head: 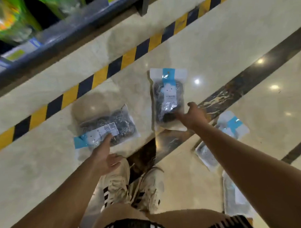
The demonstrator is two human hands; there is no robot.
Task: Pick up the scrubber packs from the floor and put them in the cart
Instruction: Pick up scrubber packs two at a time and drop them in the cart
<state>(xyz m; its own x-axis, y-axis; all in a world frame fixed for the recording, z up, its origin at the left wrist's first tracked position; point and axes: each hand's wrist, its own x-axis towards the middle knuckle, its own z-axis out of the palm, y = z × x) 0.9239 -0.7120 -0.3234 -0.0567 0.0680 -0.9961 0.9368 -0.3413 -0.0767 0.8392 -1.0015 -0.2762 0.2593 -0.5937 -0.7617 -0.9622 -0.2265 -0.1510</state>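
Observation:
Several clear scrubber packs with blue-and-white headers lie on the glossy floor. One pack point(110, 128) lies sideways in front of my feet; my left hand point(104, 155) hovers over its near edge with fingers apart, the index tip touching it. A second pack point(169, 95) lies lengthwise to the right; my right hand point(192, 115) reaches onto its lower end, fingers spread. A third pack point(233, 124) shows beyond my right forearm, and a fourth point(234, 195) lies under that arm. No cart is in view.
A yellow-and-black hazard stripe point(98, 78) runs diagonally across the beige floor. Behind it stands a blue store shelf point(67, 34) with green packaged goods. A dark marble band point(233, 91) crosses the floor on the right. My white sneakers point(133, 185) stand just behind the packs.

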